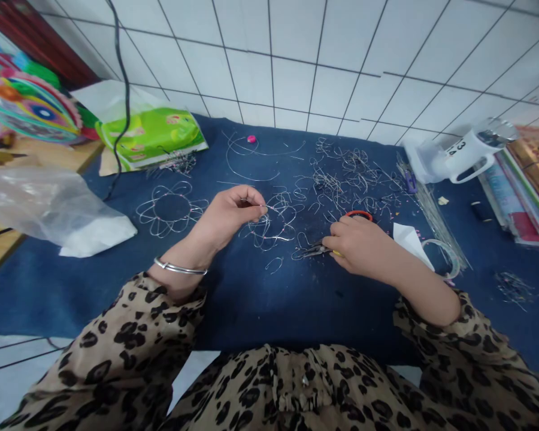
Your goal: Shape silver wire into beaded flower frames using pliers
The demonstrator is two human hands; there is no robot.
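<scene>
My left hand (236,212) pinches the edge of a flower-shaped wire ring (282,224) made of thin silvery loops. The fingers hide the part they grip. My right hand (357,242) is closed around a pair of pliers (315,249), whose dark jaws point left, near a bent wire piece on the cloth. An orange-red handle loop shows above the fingers. Left of my left hand lies another flower-shaped wire ring (173,209). A small curved wire (274,264) rests between the hands, nearer to me.
Tangled wire pieces (336,173) spread behind my right hand. Straight wires (438,218), a tape roll (451,260) and a white mug (469,158) stand or lie to the right. At back left are a green tissue pack (157,134), a plastic bag (49,197) and a hanging black cable (124,90).
</scene>
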